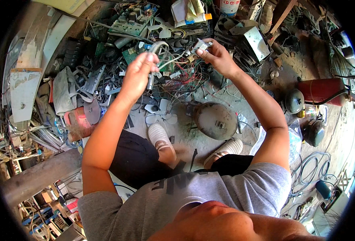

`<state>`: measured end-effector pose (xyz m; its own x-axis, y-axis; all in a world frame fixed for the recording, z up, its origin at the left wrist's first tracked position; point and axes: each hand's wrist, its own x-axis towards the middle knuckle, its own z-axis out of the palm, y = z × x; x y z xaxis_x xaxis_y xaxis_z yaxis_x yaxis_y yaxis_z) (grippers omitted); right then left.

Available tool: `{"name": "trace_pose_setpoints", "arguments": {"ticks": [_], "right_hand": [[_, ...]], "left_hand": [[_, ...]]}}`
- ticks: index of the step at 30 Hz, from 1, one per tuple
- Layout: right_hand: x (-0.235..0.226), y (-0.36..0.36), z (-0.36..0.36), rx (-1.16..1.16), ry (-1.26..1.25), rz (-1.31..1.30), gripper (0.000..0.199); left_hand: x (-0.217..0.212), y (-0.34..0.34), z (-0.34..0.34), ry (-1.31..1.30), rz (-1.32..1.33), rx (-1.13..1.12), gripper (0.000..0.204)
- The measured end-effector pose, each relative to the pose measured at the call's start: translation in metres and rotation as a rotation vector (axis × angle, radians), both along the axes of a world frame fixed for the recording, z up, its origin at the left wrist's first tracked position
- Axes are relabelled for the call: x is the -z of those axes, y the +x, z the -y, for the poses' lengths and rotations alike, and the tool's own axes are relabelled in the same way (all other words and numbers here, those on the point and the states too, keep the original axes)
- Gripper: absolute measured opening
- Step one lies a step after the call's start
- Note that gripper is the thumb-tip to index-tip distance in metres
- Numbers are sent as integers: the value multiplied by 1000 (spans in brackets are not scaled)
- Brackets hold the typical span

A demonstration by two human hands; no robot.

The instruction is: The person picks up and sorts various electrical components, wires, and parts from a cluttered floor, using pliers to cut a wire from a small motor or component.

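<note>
My left hand [138, 74] is raised in front of me, its fingers closed round a looped grey-white cable [159, 45]. Up and to the right, my right hand [219, 59] pinches a small silvery box-shaped part [202, 45] between thumb and fingers. Pale wire runs from that part toward the left hand, and I cannot tell whether it is all one cable. Beneath both hands spreads a heap of thin coloured wires [177, 80] mixed with electronic scrap. Behind the left hand lies a green circuit board [133, 24].
Between my feet stands a round, worn metal object [216, 120]. A red cylinder [322, 91] lies at the right, near coiled hoses [312, 168]. At left are a red container [79, 122] and a grey cloth [65, 90]. A white fan blade [160, 112] rests by my left shoe.
</note>
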<state>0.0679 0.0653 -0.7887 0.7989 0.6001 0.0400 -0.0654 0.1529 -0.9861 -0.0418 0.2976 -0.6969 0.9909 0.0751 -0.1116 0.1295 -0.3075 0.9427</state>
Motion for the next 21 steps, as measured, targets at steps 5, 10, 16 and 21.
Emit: {"name": "trace_pose_setpoints", "arguments": {"ticks": [5,10,16,21], "right_hand": [[22,-2,13,-197,93,-47,33],[4,-11,4,-338,122,-92,29],[29,-13,-7,-396,294,-422,27],[21,-22,-18,-381,442,-627,29]], "left_hand": [[-12,14,-24,-276,128,-212,28],[-22,18,-36,-478,284,-342,24],[-40,16,-18,7,429,-181,39],[-35,14,-2,-143,295,-98,88]]}}
